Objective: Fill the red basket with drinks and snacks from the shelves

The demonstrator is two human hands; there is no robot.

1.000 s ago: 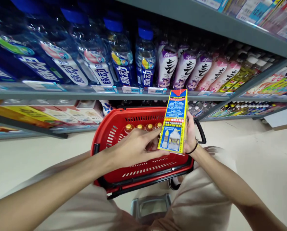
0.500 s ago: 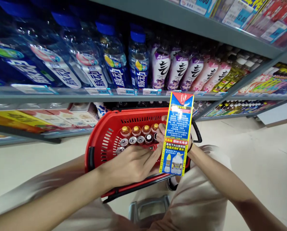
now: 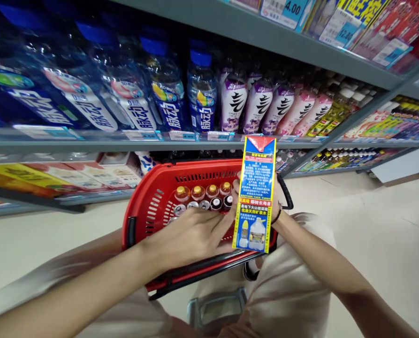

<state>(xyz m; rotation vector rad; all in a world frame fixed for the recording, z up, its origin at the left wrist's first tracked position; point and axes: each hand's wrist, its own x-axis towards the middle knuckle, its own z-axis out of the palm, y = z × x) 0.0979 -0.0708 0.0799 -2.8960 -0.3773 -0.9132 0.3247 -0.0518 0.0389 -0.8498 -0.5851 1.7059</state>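
A tall blue and yellow drink carton [image 3: 255,195] with a red folded top stands tilted in front of me, held above the right side of a red shopping basket [image 3: 139,206]. My right hand [image 3: 276,199] grips it from behind; most of that hand is hidden by the carton. My left hand [image 3: 195,234] reaches across the basket, its fingers and thumb closed against the carton's lower left edge. Inside the basket, orange-capped bottles [image 3: 212,190] stand in a row behind several cans [image 3: 193,204] and dark-topped bottles [image 3: 216,203], partly covered by my left hand.
Blue-capped drink bottles [image 3: 202,94] and white-purple bottles [image 3: 234,103] line the shelf ahead. Cartons [image 3: 86,173] lie on the lower shelf at left. Below the basket is a grey stool-like frame [image 3: 218,303]. A black basket handle [image 3: 286,192] sticks out at right.
The carton has shifted slightly left and its lower end slightly up, with both hands still on it. The view has moved slightly; the basket's contents look the same.
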